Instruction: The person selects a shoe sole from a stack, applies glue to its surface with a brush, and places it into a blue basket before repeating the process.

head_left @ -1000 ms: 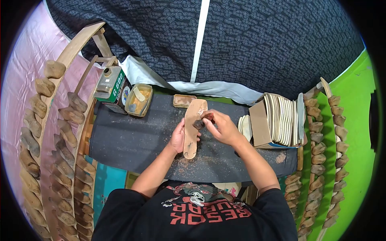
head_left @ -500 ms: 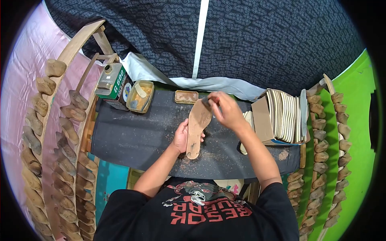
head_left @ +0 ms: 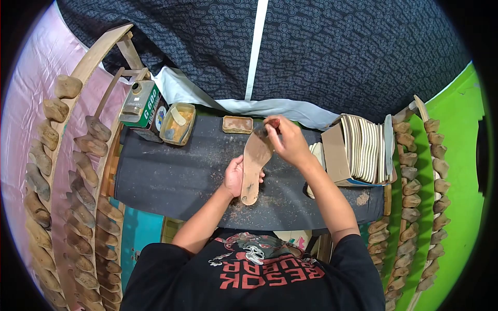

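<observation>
two hands over one dark-covered tabletop (head_left: 155,176). the left hand (head_left: 234,177) grips one tan shoe sole (head_left: 255,155) near its narrower end, thumb along the edge and fingers beneath, presumably to keep the upper face exposed and steady. the sole is held above the tabletop, its broad end angled towards the right hand (head_left: 288,141). the right hand pinches one small tool (head_left: 274,123), reddish with a dark end, at that broad end; its exact type cannot be told. beyond are one metal can (head_left: 137,111), one open tub (head_left: 194,118) and one shallow tray (head_left: 237,130), apparently set back to leave working room. one cardboard box (head_left: 334,158) keeps many pale-edged soles (head_left: 363,150) on edge, too tightly packed to count; a few pale pieces (head_left: 317,153) lie beside it. two rows of shoe lasts (head_left: 68,86) flank each side, partly cut off and uncounted.
</observation>
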`<state>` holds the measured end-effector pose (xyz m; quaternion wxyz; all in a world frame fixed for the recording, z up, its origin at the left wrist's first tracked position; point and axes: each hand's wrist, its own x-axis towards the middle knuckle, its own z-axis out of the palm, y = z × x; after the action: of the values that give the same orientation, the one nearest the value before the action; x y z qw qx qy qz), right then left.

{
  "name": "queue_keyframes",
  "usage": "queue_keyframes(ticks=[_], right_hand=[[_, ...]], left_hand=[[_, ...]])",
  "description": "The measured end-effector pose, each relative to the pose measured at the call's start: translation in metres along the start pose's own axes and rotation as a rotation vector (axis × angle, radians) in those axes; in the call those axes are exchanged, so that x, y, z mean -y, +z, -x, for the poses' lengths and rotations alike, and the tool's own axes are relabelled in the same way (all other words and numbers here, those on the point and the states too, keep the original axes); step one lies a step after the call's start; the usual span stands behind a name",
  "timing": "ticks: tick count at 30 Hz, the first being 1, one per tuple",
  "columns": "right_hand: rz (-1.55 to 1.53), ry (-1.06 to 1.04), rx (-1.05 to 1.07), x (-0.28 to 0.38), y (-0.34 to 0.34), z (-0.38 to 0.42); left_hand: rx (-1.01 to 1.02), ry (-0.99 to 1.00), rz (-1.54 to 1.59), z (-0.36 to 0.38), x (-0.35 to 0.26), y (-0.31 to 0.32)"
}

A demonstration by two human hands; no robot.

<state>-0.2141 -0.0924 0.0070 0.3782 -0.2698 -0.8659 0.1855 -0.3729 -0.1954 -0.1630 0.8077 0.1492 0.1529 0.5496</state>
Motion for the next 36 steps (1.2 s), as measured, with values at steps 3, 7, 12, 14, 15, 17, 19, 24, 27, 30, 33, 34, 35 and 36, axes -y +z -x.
queue_keyframes(ticks=[3, 7, 12, 14, 15, 17, 19, 24, 27, 30, 33, 34, 35, 36], right_hand=[[0.023, -0.012, -0.022, -0.002, -0.002, -0.002], [-0.024, -0.062, 0.033, 0.014, 0.007, 0.006], [-0.085, -0.092, 0.116, 0.033, 0.025, 0.020], [-0.095, -0.051, 0.128, 0.027, 0.030, 0.022], [-0.098, -0.049, 0.131, 0.025, 0.030, 0.019], [-0.128, -0.035, 0.036, 0.017, 0.030, 0.006], [-0.099, -0.014, 0.007, 0.010, 0.026, -0.006], [-0.017, 0.024, -0.004, -0.018, 0.028, -0.016], [-0.016, -0.050, -0.002, -0.011, 0.035, -0.010], [-0.092, -0.025, 0.056, 0.004, 0.051, 0.002], [-0.166, -0.002, 0.130, 0.015, 0.066, 0.012], [-0.215, 0.046, 0.116, 0.016, 0.069, 0.012], [-0.264, 0.094, 0.102, 0.016, 0.072, 0.012], [-0.243, 0.085, 0.068, 0.010, 0.073, 0.010]], left_hand=[[0.003, -0.015, -0.012, 0.000, 0.002, -0.001], [-0.008, -0.020, 0.002, 0.001, -0.002, -0.002], [-0.076, -0.021, 0.055, 0.008, -0.013, 0.002], [-0.106, -0.011, 0.073, 0.009, -0.015, 0.003], [-0.098, -0.005, 0.043, 0.009, -0.014, -0.001], [-0.092, 0.002, 0.015, 0.009, -0.011, -0.008], [-0.044, 0.008, -0.001, 0.009, -0.011, -0.008], [-0.081, 0.020, -0.043, 0.014, -0.010, -0.012], [-0.078, 0.014, -0.036, 0.016, -0.012, -0.017], [-0.107, 0.016, -0.022, 0.021, -0.015, -0.022], [-0.188, 0.059, 0.023, 0.024, -0.021, -0.023], [-0.209, 0.065, 0.022, 0.024, -0.022, -0.024], [-0.230, 0.071, 0.021, 0.025, -0.024, -0.025], [-0.231, 0.071, 0.021, 0.025, -0.025, -0.027]])
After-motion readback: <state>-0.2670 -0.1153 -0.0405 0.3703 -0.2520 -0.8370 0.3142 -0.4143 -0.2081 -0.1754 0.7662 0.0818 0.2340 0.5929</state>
